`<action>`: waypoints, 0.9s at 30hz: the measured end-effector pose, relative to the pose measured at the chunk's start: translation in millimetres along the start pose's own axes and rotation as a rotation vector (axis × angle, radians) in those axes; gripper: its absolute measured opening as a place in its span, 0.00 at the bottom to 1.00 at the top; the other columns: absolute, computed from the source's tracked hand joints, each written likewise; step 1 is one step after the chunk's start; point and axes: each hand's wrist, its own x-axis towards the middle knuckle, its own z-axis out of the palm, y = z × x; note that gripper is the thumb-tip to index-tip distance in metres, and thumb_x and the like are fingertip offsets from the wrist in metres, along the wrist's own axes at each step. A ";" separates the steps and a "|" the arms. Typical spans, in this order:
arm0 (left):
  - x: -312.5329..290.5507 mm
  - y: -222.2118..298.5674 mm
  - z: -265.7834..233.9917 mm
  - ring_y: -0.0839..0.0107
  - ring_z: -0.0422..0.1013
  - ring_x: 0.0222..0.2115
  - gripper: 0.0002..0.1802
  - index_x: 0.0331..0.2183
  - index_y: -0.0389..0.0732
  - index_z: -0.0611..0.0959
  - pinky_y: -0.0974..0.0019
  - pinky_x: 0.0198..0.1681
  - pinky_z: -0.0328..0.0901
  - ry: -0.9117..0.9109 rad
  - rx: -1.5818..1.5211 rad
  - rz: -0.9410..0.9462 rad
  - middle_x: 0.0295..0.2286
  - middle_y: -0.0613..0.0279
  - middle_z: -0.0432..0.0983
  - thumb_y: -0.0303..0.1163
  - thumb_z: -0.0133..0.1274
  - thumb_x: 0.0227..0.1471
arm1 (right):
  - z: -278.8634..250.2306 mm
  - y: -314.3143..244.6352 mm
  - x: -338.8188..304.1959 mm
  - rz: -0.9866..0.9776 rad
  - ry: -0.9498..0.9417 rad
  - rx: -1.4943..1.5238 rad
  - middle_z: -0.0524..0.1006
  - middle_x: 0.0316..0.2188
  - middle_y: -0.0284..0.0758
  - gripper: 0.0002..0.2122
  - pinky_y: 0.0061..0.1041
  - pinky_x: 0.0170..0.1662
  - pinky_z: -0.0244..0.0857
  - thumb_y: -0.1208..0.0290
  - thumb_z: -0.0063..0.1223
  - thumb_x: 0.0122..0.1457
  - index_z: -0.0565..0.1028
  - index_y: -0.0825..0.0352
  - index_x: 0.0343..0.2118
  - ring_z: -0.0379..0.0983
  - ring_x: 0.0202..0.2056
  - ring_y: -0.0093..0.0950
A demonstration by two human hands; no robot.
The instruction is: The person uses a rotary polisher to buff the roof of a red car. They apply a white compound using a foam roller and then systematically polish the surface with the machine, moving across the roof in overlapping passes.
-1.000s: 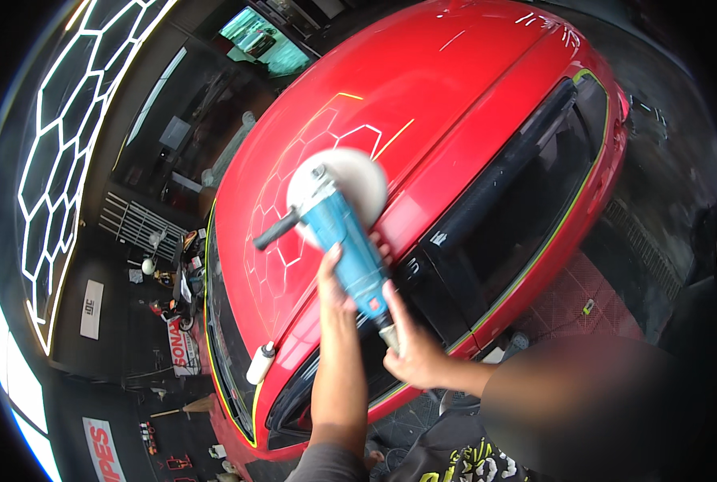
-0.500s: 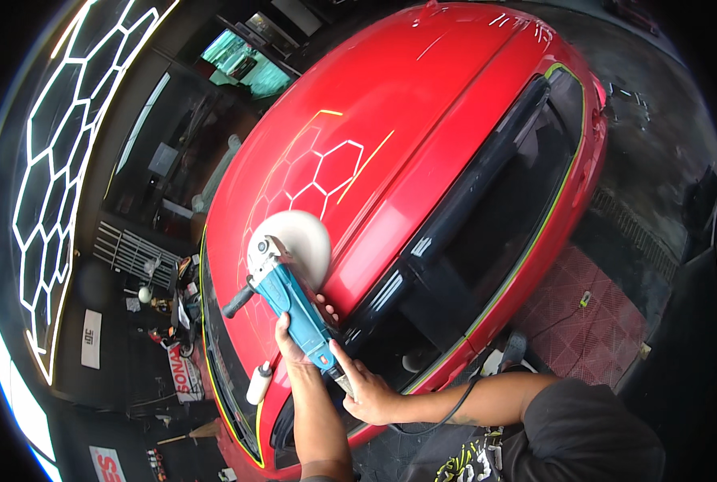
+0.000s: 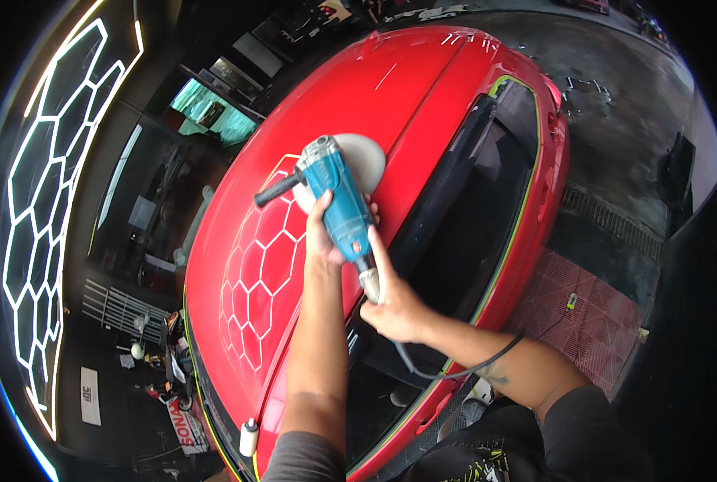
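A blue electric polisher (image 3: 336, 197) with a round white pad (image 3: 368, 165) sits on the red car roof (image 3: 358, 88). My left hand (image 3: 323, 233) wraps round the middle of its body, the thumb on top and some fingers showing at the far side. My right hand (image 3: 394, 305) grips the rear end where the cord (image 3: 459, 373) comes out, its index finger stretched along the body. A black side handle (image 3: 276, 191) sticks out to the left, with no hand on it. Most of the pad's underside is hidden against the roof.
A small white bottle (image 3: 249, 438) stands near the windshield corner. Yellow-green tape (image 3: 527, 201) edges the side windows. Hexagon lights (image 3: 49, 201) hang at left and reflect in the paint. Red floor tiles (image 3: 583, 321) lie at right; the cord hangs below my right forearm.
Both hands have carried the polisher farther along the roof and a little to the right, and my arms are more stretched out. The view has also shifted.
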 end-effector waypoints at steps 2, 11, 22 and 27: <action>42.6 0.0 13.5 0.44 0.79 0.46 0.39 0.55 0.29 0.74 0.42 0.51 0.77 -0.051 0.026 -0.020 0.45 0.40 0.78 0.52 0.62 0.56 | -29.8 -11.6 21.4 0.109 -0.015 0.109 0.72 0.53 0.57 0.56 0.35 0.36 0.76 0.86 0.49 0.54 0.25 0.50 0.78 0.81 0.34 0.38; 52.0 -1.5 21.3 0.43 0.78 0.46 0.41 0.60 0.34 0.71 0.39 0.51 0.77 -0.004 0.084 0.043 0.44 0.41 0.77 0.52 0.63 0.56 | -65.3 -36.4 26.6 0.243 -0.134 0.248 0.73 0.33 0.43 0.57 0.28 0.21 0.69 0.88 0.50 0.56 0.25 0.41 0.78 0.70 0.19 0.24; -196.6 -15.2 -13.4 0.43 0.78 0.48 0.39 0.59 0.34 0.73 0.39 0.55 0.74 0.327 -0.110 0.345 0.48 0.42 0.78 0.53 0.60 0.58 | 34.9 -30.2 -66.9 0.175 -0.576 0.054 0.75 0.53 0.63 0.56 0.38 0.41 0.75 0.83 0.51 0.56 0.23 0.50 0.78 0.82 0.36 0.41; -260.0 -17.2 -41.0 0.44 0.78 0.46 0.38 0.53 0.30 0.76 0.39 0.53 0.74 0.488 -0.160 0.616 0.45 0.42 0.79 0.57 0.59 0.59 | 68.9 -36.7 -50.1 0.074 -0.806 -0.241 0.77 0.50 0.61 0.46 0.46 0.46 0.75 0.79 0.49 0.61 0.38 0.52 0.79 0.82 0.42 0.52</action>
